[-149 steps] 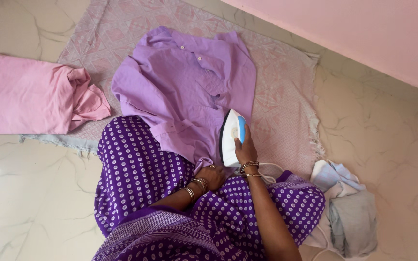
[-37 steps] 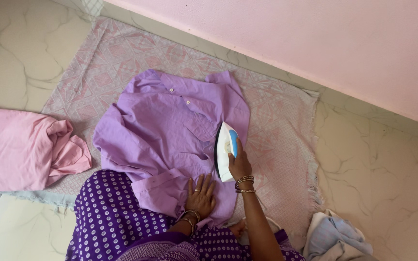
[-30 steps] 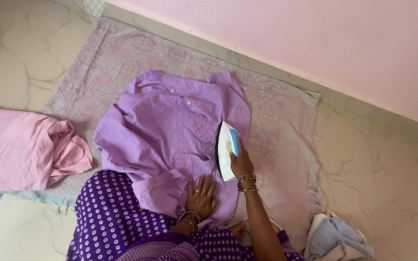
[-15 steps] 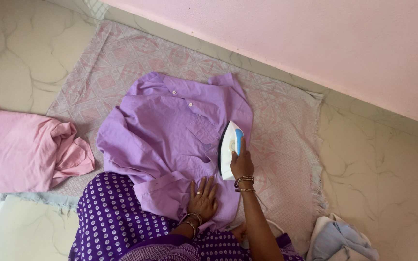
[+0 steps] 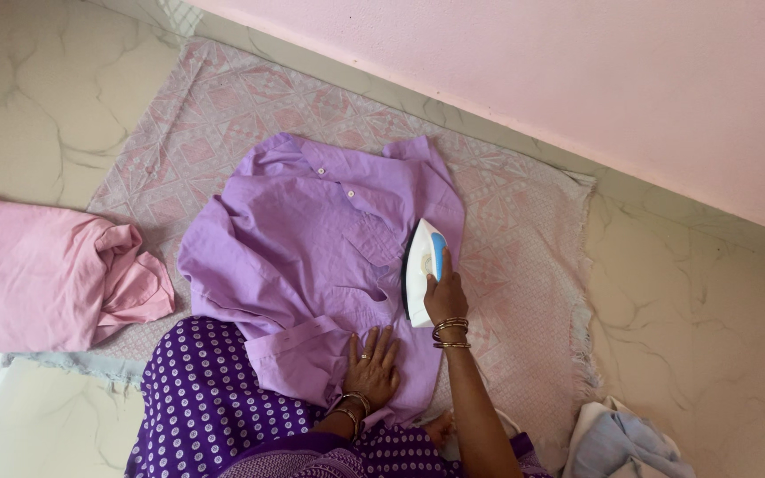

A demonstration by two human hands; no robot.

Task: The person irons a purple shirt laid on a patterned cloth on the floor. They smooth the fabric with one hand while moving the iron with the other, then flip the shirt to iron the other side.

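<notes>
Right hand (image 5: pixel 444 296) was wrapped around the blue handle of the iron (image 5: pixel 422 271), fingers closed on it. Iron sat soleplate-down on the purple shirt (image 5: pixel 312 248), at the shirt's 3 o'clock edge, nose toward 12. Left hand (image 5: pixel 371 365) lay flat at the shirt's 6 o'clock hem, fingers spread, palm pressing the fabric. Shirt was spread on a patterned mat (image 5: pixel 524 230). Pink cloth (image 5: pixel 46 274) lay at 9 o'clock of the shirt, a pale blue bundle (image 5: pixel 622 443) at 4 o'clock.
</notes>
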